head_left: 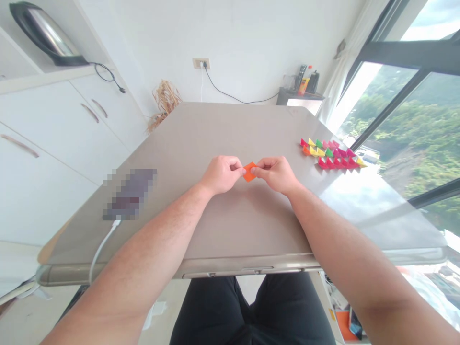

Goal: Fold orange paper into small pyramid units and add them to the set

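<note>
A small orange piece of folded paper (249, 172) is held between my two hands, just above the middle of the table. My left hand (223, 173) pinches its left corner between thumb and forefinger. From the other side, my right hand (275, 173) grips the right edge in the same kind of pinch. The paper looks like a small diamond; its finer creases are too small to make out. To the right on the table stand rows of small folded paper boats (338, 163) in red, pink, yellow, green and orange.
A blurred-out dark device (131, 194) with a white cable (102, 249) lies at the table's left. The grey table (237, 129) reaches toward the wall, which has a socket (201, 63). A window (402, 105) is at the right, and a kettle (50, 33) stands on the left cabinet.
</note>
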Available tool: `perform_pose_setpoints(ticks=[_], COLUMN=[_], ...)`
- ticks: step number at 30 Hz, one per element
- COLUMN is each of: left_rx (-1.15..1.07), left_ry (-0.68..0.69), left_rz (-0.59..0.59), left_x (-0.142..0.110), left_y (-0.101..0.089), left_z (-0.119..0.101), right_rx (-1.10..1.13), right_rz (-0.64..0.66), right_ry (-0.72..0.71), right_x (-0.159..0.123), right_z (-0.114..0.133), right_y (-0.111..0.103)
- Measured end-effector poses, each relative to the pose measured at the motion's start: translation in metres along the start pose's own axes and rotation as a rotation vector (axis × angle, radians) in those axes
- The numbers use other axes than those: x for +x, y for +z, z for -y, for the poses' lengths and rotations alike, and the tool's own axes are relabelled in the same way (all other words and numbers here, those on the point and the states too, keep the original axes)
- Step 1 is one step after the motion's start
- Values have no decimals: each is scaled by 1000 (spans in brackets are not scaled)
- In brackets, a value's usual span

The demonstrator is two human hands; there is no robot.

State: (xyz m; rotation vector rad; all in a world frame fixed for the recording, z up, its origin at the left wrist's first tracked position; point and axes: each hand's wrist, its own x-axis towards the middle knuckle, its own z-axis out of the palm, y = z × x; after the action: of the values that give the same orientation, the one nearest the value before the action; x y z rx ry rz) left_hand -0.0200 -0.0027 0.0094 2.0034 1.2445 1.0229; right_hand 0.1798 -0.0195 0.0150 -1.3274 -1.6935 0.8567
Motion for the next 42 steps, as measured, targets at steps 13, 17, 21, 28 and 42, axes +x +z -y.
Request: perform_pose_setpoints(ticks=[13, 17, 21, 28, 42], left_rx=[-492, -713, -825, -939, -883], left_ry=[-203, -233, -265, -331, -299], left_rz=[-161, -184, -193, -196, -210], left_x=[3, 3, 3, 6, 1], left_y=[10, 17, 18, 18, 20], left_z=[0, 0, -2, -2, -13], right_rx=[402, 395, 359, 146, -18], right_rz=[77, 58, -47, -205, -184], right_ry=[48, 55, 23, -64, -108], right_x=[-1, -1, -2, -4, -6], right_z=[5, 7, 9, 10, 7], right_y=[9, 21, 26, 32, 37])
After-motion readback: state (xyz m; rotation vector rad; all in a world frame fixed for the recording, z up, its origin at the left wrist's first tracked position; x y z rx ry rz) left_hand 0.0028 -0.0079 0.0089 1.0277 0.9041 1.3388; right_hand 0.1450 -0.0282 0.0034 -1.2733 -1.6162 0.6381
